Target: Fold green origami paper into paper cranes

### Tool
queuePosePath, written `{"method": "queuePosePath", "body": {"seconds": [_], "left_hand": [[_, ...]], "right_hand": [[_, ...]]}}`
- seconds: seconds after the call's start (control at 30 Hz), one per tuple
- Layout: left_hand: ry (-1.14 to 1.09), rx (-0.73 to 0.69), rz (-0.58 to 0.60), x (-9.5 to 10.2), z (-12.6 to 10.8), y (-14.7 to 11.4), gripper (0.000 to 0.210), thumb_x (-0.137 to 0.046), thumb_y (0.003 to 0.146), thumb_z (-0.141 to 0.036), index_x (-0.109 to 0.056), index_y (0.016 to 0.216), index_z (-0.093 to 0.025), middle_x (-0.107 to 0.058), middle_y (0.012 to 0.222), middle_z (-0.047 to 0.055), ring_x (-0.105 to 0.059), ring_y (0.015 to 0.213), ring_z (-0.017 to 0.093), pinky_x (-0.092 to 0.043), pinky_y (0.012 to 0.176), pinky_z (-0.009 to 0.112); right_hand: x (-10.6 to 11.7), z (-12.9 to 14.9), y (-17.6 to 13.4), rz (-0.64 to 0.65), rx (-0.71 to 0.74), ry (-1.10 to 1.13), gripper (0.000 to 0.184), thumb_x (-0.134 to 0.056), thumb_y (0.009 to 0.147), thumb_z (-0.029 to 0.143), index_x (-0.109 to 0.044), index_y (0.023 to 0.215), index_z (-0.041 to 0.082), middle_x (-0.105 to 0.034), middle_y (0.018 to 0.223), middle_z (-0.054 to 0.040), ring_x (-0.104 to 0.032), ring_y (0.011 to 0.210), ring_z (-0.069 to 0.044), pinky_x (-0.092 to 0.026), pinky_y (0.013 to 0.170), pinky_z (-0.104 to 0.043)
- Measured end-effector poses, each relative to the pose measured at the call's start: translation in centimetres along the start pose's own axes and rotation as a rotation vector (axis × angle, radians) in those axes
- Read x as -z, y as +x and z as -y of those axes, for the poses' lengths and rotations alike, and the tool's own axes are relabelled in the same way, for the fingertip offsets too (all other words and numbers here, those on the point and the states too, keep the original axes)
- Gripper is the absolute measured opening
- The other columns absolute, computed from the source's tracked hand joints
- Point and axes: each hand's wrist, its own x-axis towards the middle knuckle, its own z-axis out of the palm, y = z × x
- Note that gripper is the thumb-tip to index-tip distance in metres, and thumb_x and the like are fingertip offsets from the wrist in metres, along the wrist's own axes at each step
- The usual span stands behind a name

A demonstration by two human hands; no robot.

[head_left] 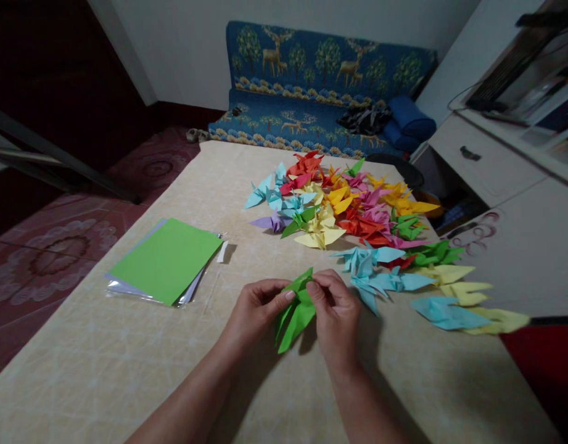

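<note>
A green folded paper crane (296, 314) is held between my two hands, just above the table, with its long pointed flaps hanging toward me. My left hand (258, 308) pinches its left side, thumb on top. On the other side, my right hand (337, 308) grips the upper right part between thumb and fingers. The fingertips behind the paper are hidden. Close beyond my right hand lie light blue paper cranes (367, 277), and farther back is a heap of red, yellow, orange, pink and green cranes (343, 203).
A stack of square paper with a green sheet (166, 259) on top lies at the left on a clear plastic sleeve. Beside it is a small white strip (222, 251). The patterned tablecloth (140, 370) covers the table. Behind stand a blue covered sofa (288, 117) and a white cabinet (510, 228).
</note>
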Motion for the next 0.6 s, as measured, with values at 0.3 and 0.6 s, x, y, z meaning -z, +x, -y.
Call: {"method": "queuePosePath", "body": {"seconds": [0.3,0.6], "left_hand": [[0.138,-0.269,-0.185,0.04,-0.68,-0.46,0.006,-0.079,0.067,-0.020,-0.079,0.073,-0.020,-0.077,0.076,0.005,-0.069,0.069,0.017,-0.055,0.066,0.024],[0.117,-0.213,-0.267,-0.43,-0.70,-0.48,0.008,-0.082,0.062,-0.022,-0.077,0.066,-0.017,-0.074,0.065,0.005,-0.066,0.057,0.016,-0.053,0.056,0.023]], "right_hand": [[-0.09,-0.57,-0.29,0.008,-0.245,0.199,0.023,-0.070,0.080,0.030,-0.064,0.100,0.022,-0.064,0.106,-0.0061,-0.062,0.094,-0.021,-0.049,0.074,-0.029],[-0.58,-0.36,-0.41,0.065,-0.394,0.269,0.028,-0.070,0.079,0.034,-0.061,0.102,0.020,-0.066,0.093,-0.0050,-0.063,0.084,-0.019,-0.050,0.072,-0.027]]}}
